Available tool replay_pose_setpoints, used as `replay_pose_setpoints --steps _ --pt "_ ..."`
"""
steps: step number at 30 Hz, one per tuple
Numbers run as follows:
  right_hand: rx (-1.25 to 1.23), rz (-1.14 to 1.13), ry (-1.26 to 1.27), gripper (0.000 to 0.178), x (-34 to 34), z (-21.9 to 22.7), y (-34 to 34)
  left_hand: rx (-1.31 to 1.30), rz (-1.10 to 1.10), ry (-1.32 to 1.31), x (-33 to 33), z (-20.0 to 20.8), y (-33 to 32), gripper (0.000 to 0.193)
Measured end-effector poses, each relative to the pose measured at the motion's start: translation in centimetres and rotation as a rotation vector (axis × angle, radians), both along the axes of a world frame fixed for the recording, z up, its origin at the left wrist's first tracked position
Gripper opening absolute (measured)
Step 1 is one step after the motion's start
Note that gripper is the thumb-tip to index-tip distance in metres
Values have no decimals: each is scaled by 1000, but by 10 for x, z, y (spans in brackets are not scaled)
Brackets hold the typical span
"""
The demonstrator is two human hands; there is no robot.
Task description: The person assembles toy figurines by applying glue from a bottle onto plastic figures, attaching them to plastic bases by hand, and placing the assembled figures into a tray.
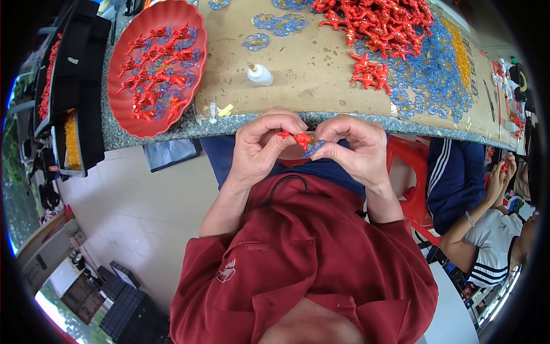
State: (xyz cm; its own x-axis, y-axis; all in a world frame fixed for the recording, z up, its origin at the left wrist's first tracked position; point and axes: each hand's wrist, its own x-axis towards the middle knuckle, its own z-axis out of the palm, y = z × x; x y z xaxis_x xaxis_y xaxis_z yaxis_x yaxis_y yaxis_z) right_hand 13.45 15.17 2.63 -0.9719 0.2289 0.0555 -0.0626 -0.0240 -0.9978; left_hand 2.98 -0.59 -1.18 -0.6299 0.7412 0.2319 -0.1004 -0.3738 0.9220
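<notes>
Just off the worktop (321,92), the person's left hand (264,146) is pinching a red figure (301,139); the right hand (358,152) is gripping a translucent blue piece (313,150) against it, seemingly keeping both steady.

Had a tray (117,69) of figures (152,54) on the table's (226,123) left, a bottle (261,75) right of it, piled figures (387,26) and discs (429,71) farther right. Had another figure (301,139) and disc (313,150) between left hand (259,146) and right hand (362,146) by the front edge.

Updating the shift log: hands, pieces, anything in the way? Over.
Left hand pinches red figure. Right hand pinches blue translucent piece. White bottle stands beyond, apart from both hands.
</notes>
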Motion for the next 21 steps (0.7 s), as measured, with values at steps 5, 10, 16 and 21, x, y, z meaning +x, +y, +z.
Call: replay_pose_setpoints --steps 5,10,16,21 --pt "228 -109 159 20 -3 4 -9 57 -22 -152 3 3 4 14" --pt "383 -153 317 25 -5 6 -15 229 -110 -317 3 -5 6 16" --pt "479 -211 441 24 -5 2 -21 234 -127 -257 -2 -6 6 13" --pt "489 -183 475 25 -3 -4 -19 134 -184 -104 -12 -2 0 9"
